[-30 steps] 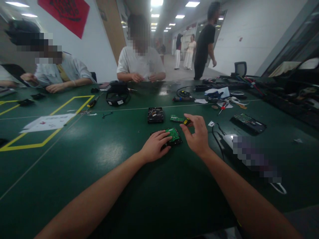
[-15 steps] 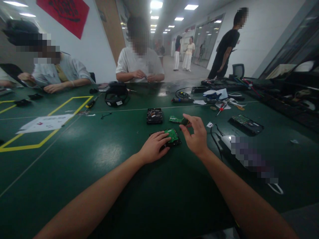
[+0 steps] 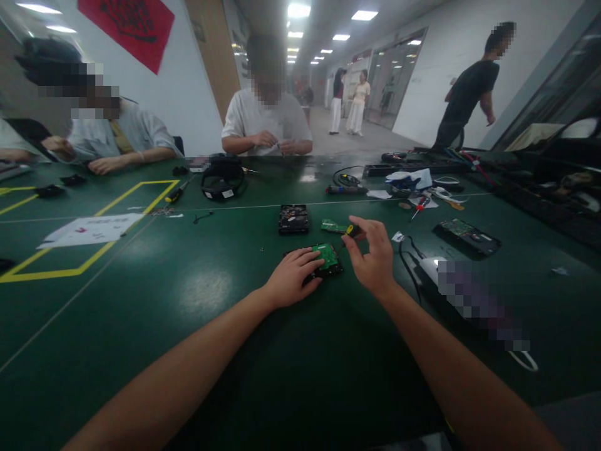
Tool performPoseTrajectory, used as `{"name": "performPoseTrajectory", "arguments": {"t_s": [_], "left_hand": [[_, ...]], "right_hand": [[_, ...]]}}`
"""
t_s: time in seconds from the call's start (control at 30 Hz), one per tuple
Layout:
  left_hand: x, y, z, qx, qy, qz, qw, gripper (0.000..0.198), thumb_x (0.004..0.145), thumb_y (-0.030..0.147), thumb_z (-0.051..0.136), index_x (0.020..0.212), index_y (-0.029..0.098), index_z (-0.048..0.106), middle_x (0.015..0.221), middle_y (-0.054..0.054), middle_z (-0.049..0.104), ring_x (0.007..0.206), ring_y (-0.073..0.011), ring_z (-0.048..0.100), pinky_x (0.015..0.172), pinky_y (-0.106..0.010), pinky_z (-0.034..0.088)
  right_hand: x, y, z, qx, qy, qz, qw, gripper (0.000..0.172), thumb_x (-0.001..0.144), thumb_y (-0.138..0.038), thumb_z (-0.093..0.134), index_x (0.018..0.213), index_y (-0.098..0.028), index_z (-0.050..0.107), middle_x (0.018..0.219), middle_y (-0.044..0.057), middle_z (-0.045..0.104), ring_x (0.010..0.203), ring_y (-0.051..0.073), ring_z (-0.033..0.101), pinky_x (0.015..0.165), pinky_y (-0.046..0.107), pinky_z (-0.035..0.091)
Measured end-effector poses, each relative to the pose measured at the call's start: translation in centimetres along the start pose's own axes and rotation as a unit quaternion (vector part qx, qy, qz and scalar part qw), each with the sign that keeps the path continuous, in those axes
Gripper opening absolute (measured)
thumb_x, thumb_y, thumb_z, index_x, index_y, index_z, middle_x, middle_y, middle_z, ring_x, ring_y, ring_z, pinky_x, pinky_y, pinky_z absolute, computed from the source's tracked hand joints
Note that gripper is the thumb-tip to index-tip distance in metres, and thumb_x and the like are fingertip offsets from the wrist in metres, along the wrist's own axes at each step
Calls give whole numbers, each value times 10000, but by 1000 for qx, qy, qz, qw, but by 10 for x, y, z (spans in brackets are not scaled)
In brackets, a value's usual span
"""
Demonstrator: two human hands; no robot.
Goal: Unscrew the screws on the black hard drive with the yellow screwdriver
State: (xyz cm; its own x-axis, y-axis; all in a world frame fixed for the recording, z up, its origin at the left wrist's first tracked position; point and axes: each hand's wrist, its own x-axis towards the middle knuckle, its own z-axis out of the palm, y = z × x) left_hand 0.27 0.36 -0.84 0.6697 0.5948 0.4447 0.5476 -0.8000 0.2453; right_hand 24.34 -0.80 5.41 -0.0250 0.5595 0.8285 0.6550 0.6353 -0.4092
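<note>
My left hand (image 3: pixel 292 275) lies flat on a black hard drive (image 3: pixel 328 268) with a green circuit board (image 3: pixel 327 255) on top, fingers spread, holding it down on the green table (image 3: pixel 197 294). My right hand (image 3: pixel 373 257) pinches the yellow and black handle of a small screwdriver (image 3: pixel 351 231), whose tip points down at the board's right edge. A second black hard drive (image 3: pixel 293 218) and a loose green circuit board (image 3: pixel 333 225) lie just beyond.
Another drive (image 3: pixel 467 235) and a black cable (image 3: pixel 407 250) lie to the right. A headset (image 3: pixel 221 178), screwdrivers and papers (image 3: pixel 91 230) sit farther off. Two people are seated across the table; others stand in the corridor behind.
My right hand has turned the screwdriver handle between its fingers, barely shifting. The standing person in black has walked to the right. My left hand has stayed put.
</note>
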Motion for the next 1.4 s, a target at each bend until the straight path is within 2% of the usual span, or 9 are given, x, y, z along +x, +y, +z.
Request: {"name": "performPoseTrajectory", "arguments": {"t_s": [0.2, 0.43, 0.73, 1.0, 1.23, 1.4], "left_hand": [[0, 0, -1, -1, -5, -6, 1000, 468, 999, 365, 661, 1446, 233, 616, 1526, -120, 605, 1483, -351, 493, 1200, -612, 451], [-1, -2, 0, -2, -3, -4, 1000, 483, 998, 370, 663, 1460, 242, 608, 1522, -117, 610, 1484, -350, 492, 1204, -618, 445], [0, 1, -1, -6, 2, -3, 1000, 461, 990, 349, 670, 1437, 244, 627, 1526, -121, 608, 1479, -350, 502, 1205, -620, 445], [-1, -1, 0, -11, 3, -4, 1000, 468, 994, 361, 666, 1446, 248, 623, 1525, -115, 608, 1485, -347, 497, 1203, -616, 453], [0, 1, -1, 0, -5, -6, 1000, 460, 995, 361, 663, 1435, 232, 626, 1524, -120, 608, 1485, -349, 495, 1204, -610, 451], [0, -1, 0, -2, -3, -1, 1000, 459, 1007, 373, 647, 1441, 228, 620, 1529, -121, 604, 1484, -345, 495, 1206, -611, 446]], "right_hand": [[-3, 4, 2, 2, -32, 5, 999, 537, 1032, -242, 555, 1555, -346, 497, 1314, 96, 671, 1088, 272, 683, 977, 534, 604], [-1, -1, 1, 12, -16, 3, 1000, 456, 986, -270, 671, 1433, -330, 602, 1223, 97, 650, 1075, 270, 664, 886, 483, 638], [-5, 5, 4, 24, -51, 14, 998, 537, 1015, -214, 582, 1531, -350, 516, 1369, 86, 689, 1112, 276, 720, 987, 542, 625], [-7, 9, 6, 58, -64, 39, 995, 563, 1034, -209, 534, 1575, -347, 462, 1416, 83, 681, 1187, 278, 719, 1040, 546, 615], [-6, 6, 4, 21, -41, 8, 999, 527, 1015, -243, 612, 1524, -340, 516, 1335, 95, 674, 1093, 275, 697, 946, 517, 635], [-5, 3, 2, 10, -23, 7, 1000, 500, 979, -276, 701, 1459, -342, 575, 1187, 85, 637, 999, 250, 665, 871, 472, 633]]}}
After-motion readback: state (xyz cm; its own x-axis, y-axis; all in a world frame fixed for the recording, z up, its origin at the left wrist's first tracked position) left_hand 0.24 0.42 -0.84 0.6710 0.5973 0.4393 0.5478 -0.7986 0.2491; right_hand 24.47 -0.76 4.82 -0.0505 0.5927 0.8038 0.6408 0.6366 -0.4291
